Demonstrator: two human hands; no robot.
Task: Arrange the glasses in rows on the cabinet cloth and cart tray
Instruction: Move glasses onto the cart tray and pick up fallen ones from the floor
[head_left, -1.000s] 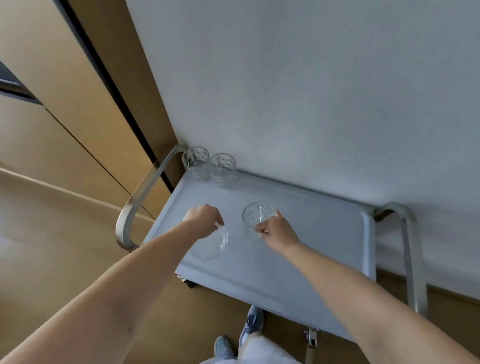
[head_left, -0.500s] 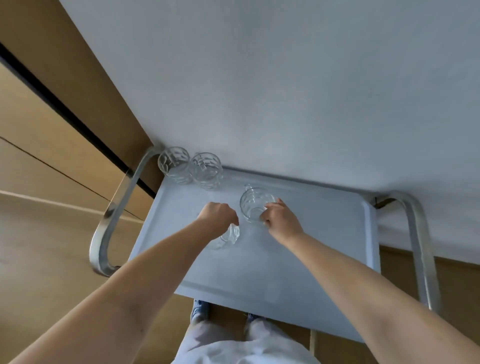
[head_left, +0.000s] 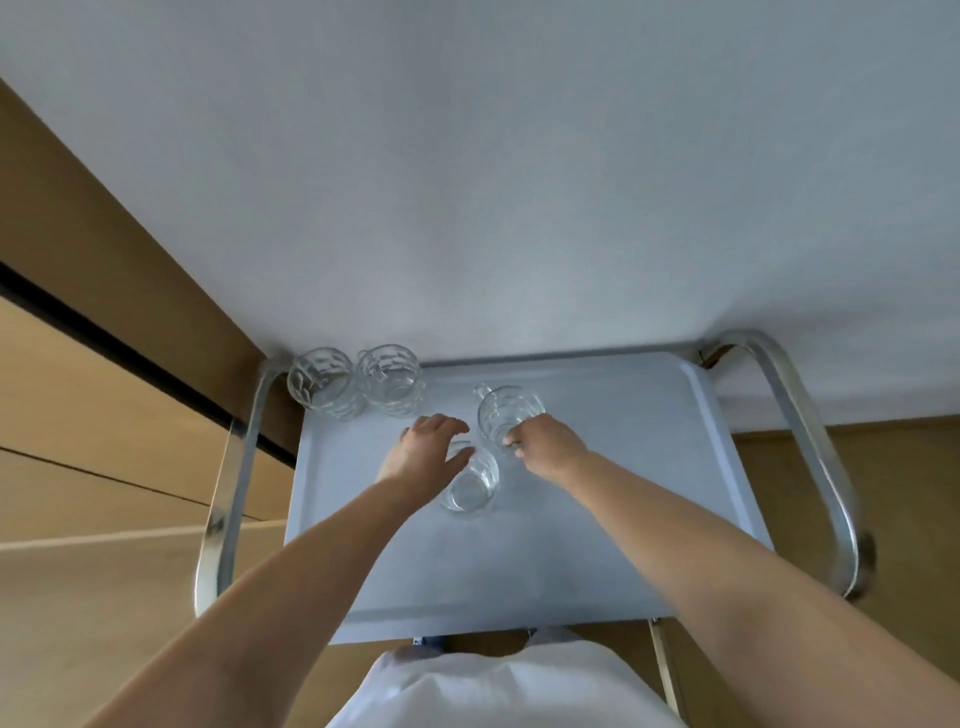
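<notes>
Clear faceted glass tumblers (head_left: 322, 382) stand side by side in the far corner of the pale blue-grey cart tray (head_left: 623, 467), beyond and left of the left hand (head_left: 423, 452). One row looks begun; two more remain to place, and no cabinet cloth shows. The left hand curls over a tilted tumbler (head_left: 470, 486) beneath its fingers; the right hand (head_left: 548, 447) grips an upright tumbler (head_left: 506, 413) just beyond its knuckles.

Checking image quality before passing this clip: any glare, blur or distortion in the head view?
Head view: light soft, even, faint shadows on the tray; wide-angle bends the left rail, which carries glare streaks; right rail smears at its lower bend; near glass in the left hand reads soft; mid glass in the right hand and back glasses look crisper.
</notes>
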